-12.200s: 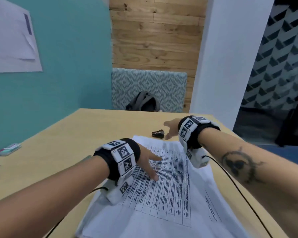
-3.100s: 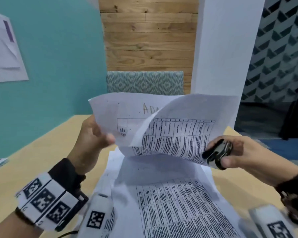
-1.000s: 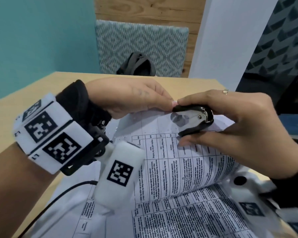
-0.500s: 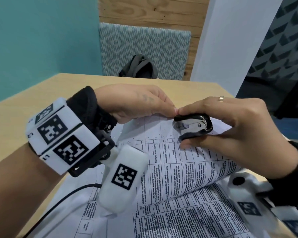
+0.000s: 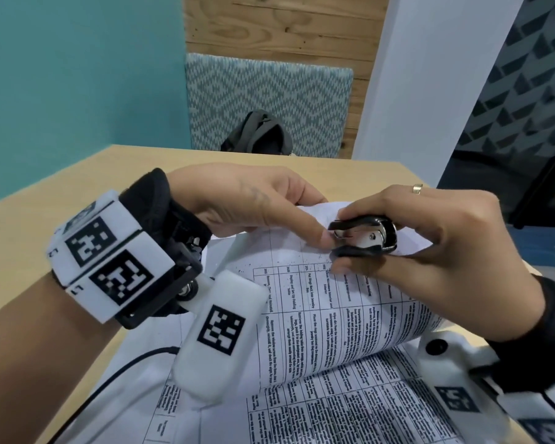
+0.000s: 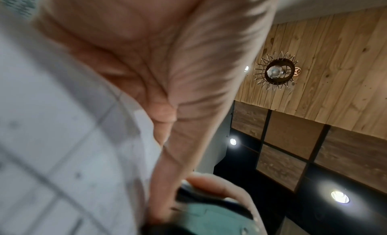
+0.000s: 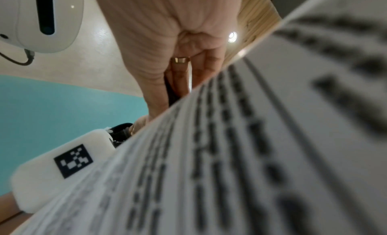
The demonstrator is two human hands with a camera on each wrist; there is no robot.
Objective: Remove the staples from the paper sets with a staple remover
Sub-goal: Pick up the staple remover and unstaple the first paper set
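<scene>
A stapled paper set [image 5: 327, 315] printed with tables is lifted off the table, its top edge raised between my hands. My left hand [image 5: 269, 209] pinches that top edge, its thumb tip pressed on the paper right beside the tool. My right hand [image 5: 430, 251] grips a black and chrome staple remover [image 5: 364, 235] between index finger above and thumb below, its claws at the corner of the paper. The staple itself is too small to make out. In the left wrist view the paper [image 6: 62, 139] fills the left side, blurred. In the right wrist view the paper [image 7: 251, 155] hides most of the fingers.
More printed sheets [image 5: 350, 411] lie flat under the lifted set on the tan wooden table [image 5: 45, 219]. A dark bag [image 5: 260, 133] sits on a patterned chair [image 5: 269, 84] beyond the far table edge. A teal wall is on the left.
Over the last second the hands and paper have stayed together near the same spot. The remover's claws have shifted slightly along the top edge, with the left thumb now closer to them.
</scene>
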